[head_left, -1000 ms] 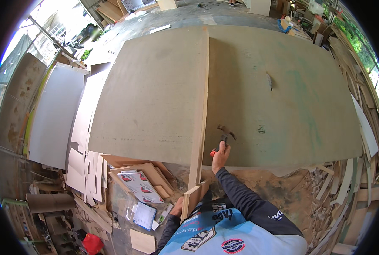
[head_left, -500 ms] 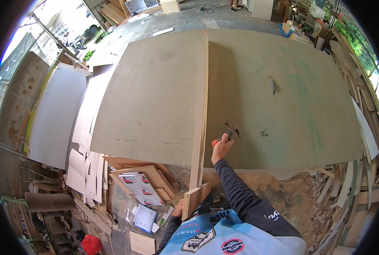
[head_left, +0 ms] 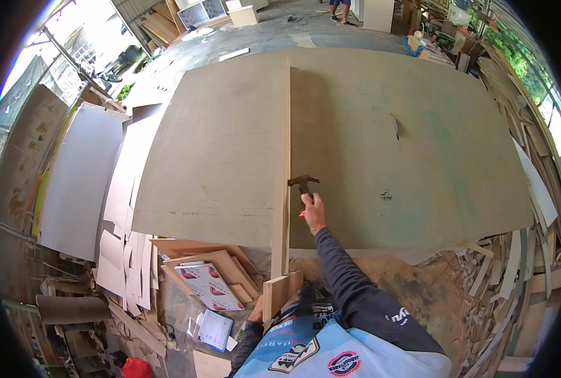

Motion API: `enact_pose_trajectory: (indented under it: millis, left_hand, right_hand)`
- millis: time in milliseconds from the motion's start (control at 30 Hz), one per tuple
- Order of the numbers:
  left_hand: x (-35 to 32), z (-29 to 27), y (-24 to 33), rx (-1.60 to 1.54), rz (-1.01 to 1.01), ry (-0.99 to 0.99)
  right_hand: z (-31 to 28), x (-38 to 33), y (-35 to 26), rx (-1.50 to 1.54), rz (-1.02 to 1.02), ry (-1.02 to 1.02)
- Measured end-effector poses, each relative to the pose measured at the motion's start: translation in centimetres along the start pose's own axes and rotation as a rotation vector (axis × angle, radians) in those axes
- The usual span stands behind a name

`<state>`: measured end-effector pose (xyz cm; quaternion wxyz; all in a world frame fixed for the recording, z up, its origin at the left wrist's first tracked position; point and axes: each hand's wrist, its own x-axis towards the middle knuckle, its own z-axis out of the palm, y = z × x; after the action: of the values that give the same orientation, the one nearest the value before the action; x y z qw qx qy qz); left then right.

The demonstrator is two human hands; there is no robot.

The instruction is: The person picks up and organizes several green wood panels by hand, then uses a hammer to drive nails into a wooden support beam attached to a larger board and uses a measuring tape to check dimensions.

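Two hands in view: right hand (head_left: 314, 210), left hand (head_left: 256, 311); one hammer (head_left: 304, 183); one upright wooden strip (head_left: 283, 170) on edge; one large board (head_left: 381, 145) flat beneath it; one small pointed tool (head_left: 394, 126) lying on board; one white panel (head_left: 82, 176) at left; one roll of brown sheet (head_left: 73, 309) on floor; one red object (head_left: 136, 367) at bottom edge; one other person (head_left: 340, 5) at far end, legs only; offcuts at left and right too many to count.

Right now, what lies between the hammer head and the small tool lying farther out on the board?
Only bare board between hammer and tool, in the head view.
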<state>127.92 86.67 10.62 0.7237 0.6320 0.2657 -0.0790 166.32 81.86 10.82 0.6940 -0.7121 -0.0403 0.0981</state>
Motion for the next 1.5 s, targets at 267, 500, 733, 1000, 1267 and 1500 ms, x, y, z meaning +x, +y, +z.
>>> enact_pose_trajectory:
  millis: [267,500,733,1000,1267,1500]
  left_hand:
    - [-6.8,-3.5,-0.1,-0.125,-0.125,0.153]
    - [-9.6,-4.7,0.4,-0.178,-0.183,0.227]
    - [-9.6,-5.9,0.5,-0.201,-0.196,0.223]
    - [-9.7,-7.1,0.6,-0.223,-0.219,0.227]
    - [-10.0,-7.8,1.0,-0.234,-0.214,0.236]
    - [-9.6,-8.6,1.2,-0.235,-0.218,0.206]
  right_hand:
    - [0.7,0.6,-5.5,0.405,0.199,0.230]
    - [6.0,0.4,-6.6,0.545,0.189,0.608]
    - [9.2,6.7,-0.3,0.197,0.233,0.091]
    - [12.8,3.0,-4.1,-0.012,0.060,0.677]
    - [12.0,4.0,-8.7,0.385,0.275,0.642]
    - [13.2,3.4,-5.0,-0.262,0.027,0.104]
